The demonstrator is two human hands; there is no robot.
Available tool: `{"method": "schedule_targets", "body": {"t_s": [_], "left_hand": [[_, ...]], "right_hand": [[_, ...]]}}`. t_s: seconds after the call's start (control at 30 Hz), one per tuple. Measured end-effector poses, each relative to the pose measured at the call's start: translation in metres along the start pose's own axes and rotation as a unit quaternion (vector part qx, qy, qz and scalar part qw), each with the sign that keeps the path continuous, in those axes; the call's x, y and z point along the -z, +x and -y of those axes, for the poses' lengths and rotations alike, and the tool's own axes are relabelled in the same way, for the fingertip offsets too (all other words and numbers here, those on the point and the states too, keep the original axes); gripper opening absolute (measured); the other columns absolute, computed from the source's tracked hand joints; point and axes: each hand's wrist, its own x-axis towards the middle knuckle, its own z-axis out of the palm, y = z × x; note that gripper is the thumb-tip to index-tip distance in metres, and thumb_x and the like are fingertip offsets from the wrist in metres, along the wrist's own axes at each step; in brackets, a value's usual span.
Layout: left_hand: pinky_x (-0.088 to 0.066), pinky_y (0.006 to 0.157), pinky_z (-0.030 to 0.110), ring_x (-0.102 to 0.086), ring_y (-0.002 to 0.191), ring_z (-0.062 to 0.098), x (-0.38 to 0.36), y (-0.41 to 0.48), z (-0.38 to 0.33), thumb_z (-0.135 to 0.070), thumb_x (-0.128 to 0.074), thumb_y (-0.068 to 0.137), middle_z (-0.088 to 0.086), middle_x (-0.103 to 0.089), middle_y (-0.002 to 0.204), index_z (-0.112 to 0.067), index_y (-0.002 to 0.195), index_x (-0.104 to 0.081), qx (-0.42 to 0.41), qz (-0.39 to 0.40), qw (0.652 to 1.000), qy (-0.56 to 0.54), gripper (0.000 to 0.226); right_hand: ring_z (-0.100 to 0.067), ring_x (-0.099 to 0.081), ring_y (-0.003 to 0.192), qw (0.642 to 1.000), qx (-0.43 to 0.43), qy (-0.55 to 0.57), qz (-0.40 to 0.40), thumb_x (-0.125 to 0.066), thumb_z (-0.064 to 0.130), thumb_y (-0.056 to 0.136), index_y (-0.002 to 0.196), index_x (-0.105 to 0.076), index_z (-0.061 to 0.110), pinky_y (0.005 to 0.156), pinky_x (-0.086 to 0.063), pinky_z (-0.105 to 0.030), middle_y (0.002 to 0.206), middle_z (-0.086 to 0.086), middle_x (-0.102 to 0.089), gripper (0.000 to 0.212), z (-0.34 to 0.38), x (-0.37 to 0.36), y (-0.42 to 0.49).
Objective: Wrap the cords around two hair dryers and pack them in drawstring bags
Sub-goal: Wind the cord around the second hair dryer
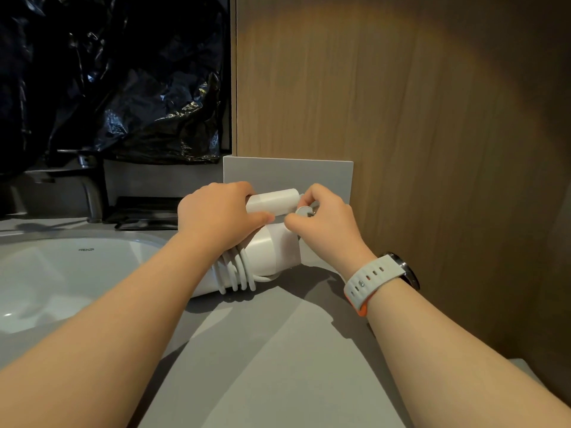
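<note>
A white hair dryer (273, 248) lies on the grey counter (278, 350) against the wooden wall. Its white cord (236, 273) is wound in several loops around the handle. My left hand (217, 216) grips the dryer from above, thumb pressed on its body. My right hand (323, 222) pinches the white plug (304, 211) at the cord's end, close to the dryer's barrel (273, 202). Only this one dryer shows. A dark folded item (145, 211) behind the sink may be a bag; I cannot tell.
A white sink basin (61, 273) sits at the left with a metal tap (89, 186) behind it. Black plastic sheeting (114, 75) covers the wall above. A grey panel (287, 174) stands behind the dryer. The wooden wall (417, 118) closes the right side.
</note>
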Motion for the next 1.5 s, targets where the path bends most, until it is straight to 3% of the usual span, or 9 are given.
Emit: {"method": "schedule_targets", "body": {"t_s": [0.13,0.33,0.5,0.73,0.87,0.97,1.17,1.3,1.5], "left_hand": [[-0.045,0.079,0.028,-0.056,0.099,0.014,-0.002,-0.002,0.013,-0.045,-0.069,0.077,-0.004,-0.064,0.11,-0.025,0.118,-0.058,-0.028,-0.009,0.984,-0.174,0.047],[-0.036,0.062,0.011,-0.051,0.086,0.011,-0.005,-0.005,0.028,-0.014,-0.049,0.09,-0.005,-0.055,0.11,-0.02,0.123,-0.051,0.029,-0.008,0.954,-0.299,0.034],[-0.04,0.073,0.02,-0.049,0.102,0.014,-0.003,-0.002,0.036,-0.013,-0.047,0.094,0.004,-0.053,0.126,-0.026,0.128,-0.045,0.028,0.036,0.938,-0.344,0.037],[-0.036,0.089,0.027,-0.046,0.121,0.014,0.003,-0.006,0.03,-0.007,-0.043,0.096,-0.001,-0.049,0.135,-0.026,0.123,-0.047,0.03,0.031,0.923,-0.382,0.033],[-0.037,0.089,0.027,-0.047,0.109,0.009,0.007,-0.008,0.029,-0.01,-0.044,0.096,-0.003,-0.052,0.13,-0.028,0.12,-0.046,0.014,0.031,0.928,-0.37,0.03],[-0.038,0.089,0.026,-0.047,0.107,0.009,0.011,-0.012,0.031,-0.014,-0.043,0.098,-0.003,-0.052,0.132,-0.025,0.127,-0.044,-0.009,0.037,0.942,-0.333,0.032],[-0.045,0.082,0.033,-0.053,0.099,0.015,-0.001,-0.022,0.034,-0.043,-0.044,0.094,-0.003,-0.058,0.117,-0.024,0.127,-0.044,0.014,0.028,0.979,-0.2,0.038],[-0.039,0.076,0.033,-0.051,0.094,0.017,-0.007,-0.023,0.038,-0.058,-0.046,0.087,-0.004,-0.056,0.102,-0.029,0.118,-0.047,0.148,0.066,0.937,-0.31,0.042],[-0.044,0.075,0.033,-0.055,0.088,0.016,-0.017,-0.026,0.048,-0.054,-0.049,0.088,-0.003,-0.058,0.099,-0.025,0.097,-0.056,0.212,0.079,0.867,-0.445,0.031]], "right_hand": [[-0.017,-0.057,0.073,0.997,0.01,0.07,0.014,-0.069,0.019,0.078,0.077,-0.056,0.021,0.066,-0.054,-0.035,0.08,0.001,-0.06,0.013,0.003,0.002,-0.003],[-0.007,-0.056,0.059,0.977,-0.024,0.186,0.097,-0.055,-0.003,0.082,0.096,-0.066,0.01,0.062,-0.048,-0.019,0.071,-0.004,-0.066,0.022,0.001,0.008,0.0],[0.001,-0.058,0.074,0.972,0.0,0.196,0.129,-0.045,0.006,0.094,0.102,-0.065,0.022,0.067,-0.044,-0.012,0.073,0.005,-0.067,0.027,0.001,0.005,-0.002],[-0.017,-0.037,0.118,0.996,0.042,0.006,0.079,-0.055,0.034,0.09,0.086,-0.059,0.047,0.102,-0.036,-0.039,0.108,0.012,-0.044,0.014,-0.006,-0.003,0.002],[-0.018,-0.024,0.131,0.998,-0.01,-0.029,0.051,-0.058,0.048,0.083,0.129,-0.038,0.043,0.112,-0.025,-0.046,0.141,0.011,-0.025,0.05,-0.019,-0.002,0.005],[-0.023,-0.035,0.128,0.994,-0.062,0.038,0.078,-0.058,0.049,0.083,0.139,-0.029,0.036,0.107,-0.035,-0.047,0.145,0.004,-0.024,0.064,-0.023,-0.008,0.006],[-0.018,-0.051,0.105,0.989,-0.09,0.08,0.083,-0.06,0.046,0.083,0.123,-0.036,0.03,0.09,-0.05,-0.039,0.13,-0.005,-0.04,0.049,-0.028,-0.012,0.009],[-0.018,-0.055,0.098,0.989,-0.089,0.099,0.062,-0.061,0.045,0.082,0.115,-0.037,0.027,0.071,-0.053,-0.027,0.123,-0.007,-0.044,0.044,-0.029,-0.013,0.009],[-0.011,-0.057,0.088,0.982,-0.103,0.149,0.056,-0.061,0.04,0.085,0.116,-0.038,0.023,0.059,-0.053,-0.021,0.107,0.0,-0.05,0.043,-0.027,-0.011,0.006]]}}
